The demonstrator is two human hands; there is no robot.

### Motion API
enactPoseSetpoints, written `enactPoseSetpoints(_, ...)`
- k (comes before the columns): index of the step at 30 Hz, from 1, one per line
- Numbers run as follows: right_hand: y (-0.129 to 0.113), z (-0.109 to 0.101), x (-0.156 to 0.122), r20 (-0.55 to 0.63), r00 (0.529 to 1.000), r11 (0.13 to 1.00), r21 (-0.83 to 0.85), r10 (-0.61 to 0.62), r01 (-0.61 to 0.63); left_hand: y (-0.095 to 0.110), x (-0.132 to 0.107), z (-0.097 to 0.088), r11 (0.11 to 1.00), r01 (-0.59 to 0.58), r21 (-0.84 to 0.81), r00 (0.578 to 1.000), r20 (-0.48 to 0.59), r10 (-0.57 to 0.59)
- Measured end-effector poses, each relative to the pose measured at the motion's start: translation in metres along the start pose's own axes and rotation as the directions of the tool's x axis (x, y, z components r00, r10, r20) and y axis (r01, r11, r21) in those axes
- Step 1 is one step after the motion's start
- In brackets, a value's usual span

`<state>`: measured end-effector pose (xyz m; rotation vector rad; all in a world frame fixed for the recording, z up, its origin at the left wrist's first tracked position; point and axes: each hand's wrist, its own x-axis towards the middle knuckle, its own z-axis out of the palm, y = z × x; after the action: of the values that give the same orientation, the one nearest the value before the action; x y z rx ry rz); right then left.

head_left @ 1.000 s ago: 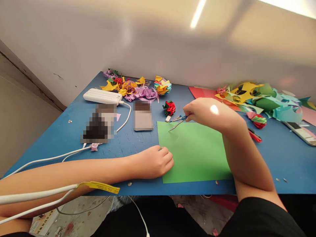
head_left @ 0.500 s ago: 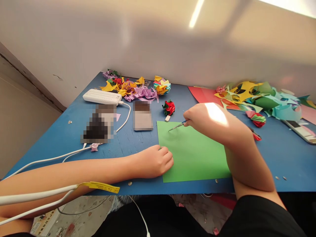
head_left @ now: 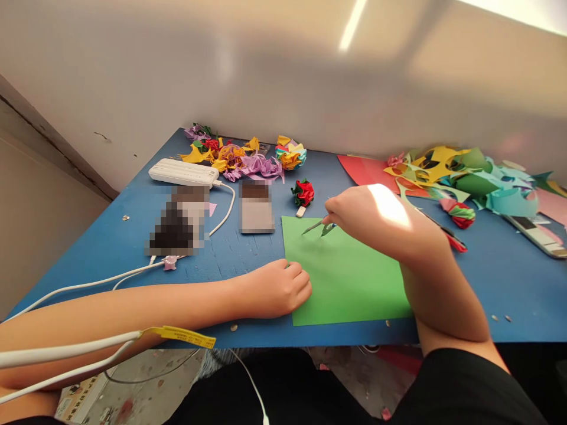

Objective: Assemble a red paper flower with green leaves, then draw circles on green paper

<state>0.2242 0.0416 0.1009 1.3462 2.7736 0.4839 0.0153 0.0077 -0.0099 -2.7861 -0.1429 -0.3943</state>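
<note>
My right hand (head_left: 343, 208) pinches the top of a drawing compass (head_left: 315, 226) over the upper part of a green sheet of paper (head_left: 354, 277). The compass legs stand apart, both tips towards the paper near its upper left corner. My left hand (head_left: 286, 289) rests knuckles up, fingers curled, on the left edge of the sheet; its palm is hidden and I see nothing held in it. Just beyond the sheet lie a small white eraser (head_left: 300, 211) and a red and dark green paper flower (head_left: 303, 193).
Paper flowers (head_left: 230, 159) cluster at the back left, near a white power bank (head_left: 183, 173) and two phone-like devices, one central (head_left: 257, 212). Cut coloured paper (head_left: 478, 177) is heaped at the back right. Red-handled scissors (head_left: 456, 242) lie beyond my right forearm. A white cable (head_left: 88, 287) crosses the left.
The compass has turned in my right hand, so its second leg now shows to the right of the first. My right hand has shifted slightly left. My left hand has stayed put.
</note>
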Motion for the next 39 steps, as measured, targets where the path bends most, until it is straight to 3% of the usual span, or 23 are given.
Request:
enactPoseSetpoints(12,-0.002,-0.001,0.004,0.008,1.0,0.998,-0.063,-0.019,0.02,0.001,-0.001,0.001,0.999,-0.003,0.032,1.0,-0.02,0.004)
enactPoseSetpoints(18,-0.013,-0.012,0.02,0.193,0.978,0.992,-0.114,0.082,-0.06,0.001,-0.001,0.0,0.997,-0.014,0.079,0.999,-0.037,0.016)
enactPoseSetpoints(22,-0.013,-0.013,0.027,0.195,0.971,0.987,-0.105,0.141,-0.122,0.005,-0.003,-0.008,0.99,-0.055,0.13,0.995,-0.07,0.064)
enactPoseSetpoints(27,0.003,-0.028,0.016,0.126,0.979,0.987,-0.01,0.163,-0.163,0.022,-0.007,-0.019,0.972,-0.158,0.173,0.962,-0.195,0.192)
enactPoseSetpoints(31,0.008,-0.042,-0.008,0.084,0.991,0.963,0.242,0.102,-0.119,0.044,-0.008,-0.023,0.966,-0.151,0.208,0.96,-0.204,0.194)
enactPoseSetpoints(35,-0.004,-0.044,-0.031,0.021,0.999,0.932,0.359,0.041,-0.046,0.068,-0.009,-0.023,0.948,0.032,0.316,0.984,-0.176,0.026)
enactPoseSetpoints(39,-0.018,-0.034,-0.045,0.1,0.994,0.957,0.28,0.053,-0.079,0.081,-0.01,-0.025,0.924,0.04,0.381,0.997,-0.077,-0.012)
